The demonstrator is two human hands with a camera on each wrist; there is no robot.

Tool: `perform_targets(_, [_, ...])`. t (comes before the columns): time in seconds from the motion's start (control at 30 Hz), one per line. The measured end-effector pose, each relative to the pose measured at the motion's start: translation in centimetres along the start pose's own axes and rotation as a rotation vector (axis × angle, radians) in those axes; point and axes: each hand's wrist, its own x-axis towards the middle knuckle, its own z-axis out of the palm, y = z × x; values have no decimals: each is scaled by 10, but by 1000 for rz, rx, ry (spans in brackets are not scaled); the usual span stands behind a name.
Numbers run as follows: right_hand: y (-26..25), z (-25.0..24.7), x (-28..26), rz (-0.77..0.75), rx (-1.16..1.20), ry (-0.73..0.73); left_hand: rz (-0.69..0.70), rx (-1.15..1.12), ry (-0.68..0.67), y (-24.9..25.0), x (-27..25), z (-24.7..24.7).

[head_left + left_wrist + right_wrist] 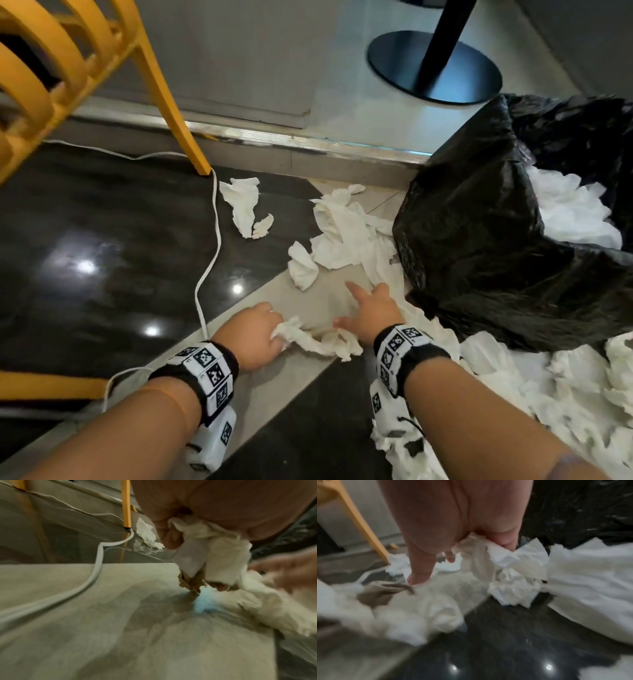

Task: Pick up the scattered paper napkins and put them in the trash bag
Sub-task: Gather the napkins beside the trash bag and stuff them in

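My left hand [260, 329] is low over the pale floor tile and grips a crumpled white napkin [308, 337]; the left wrist view shows that napkin [214, 547] bunched in the curled fingers. Just to the right, my right hand [370, 308] has its index finger straight while its outer fingers clutch a napkin [496, 557]. The black trash bag [479, 240] lies open at the right with white napkins inside [575, 212]. More napkins lie loose on the floor: one by the chair leg [245, 205], a ball [301, 263], a spread bunch [346, 236] and a pile [565, 394].
A yellow chair leg [178, 113] stands at the upper left, and a white cable [212, 240] runs from it down past my left wrist. A metal-edged step [308, 144] crosses the floor behind. A black table base [435, 68] sits beyond it.
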Motion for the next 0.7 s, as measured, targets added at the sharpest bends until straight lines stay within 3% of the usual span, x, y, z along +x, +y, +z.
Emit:
perform_targets(0.1, [7, 26, -3, 59, -128, -101, -60, -30, 79, -9, 2, -7])
perform_targets(0.17, [12, 37, -8, -9, -136, -127, -79, 17, 97, -11, 14, -10])
perform_targets(0.3, [21, 38, -21, -125, -69, -152, 65, 79, 188, 5, 52, -19])
perform_targets(0.5, [37, 9, -36, -122, 297, -84, 85, 225, -99, 26, 101, -19])
perform_targets(0.7, [48, -17, -32, -54, 595, 149, 20, 339, -125, 28, 93, -8])
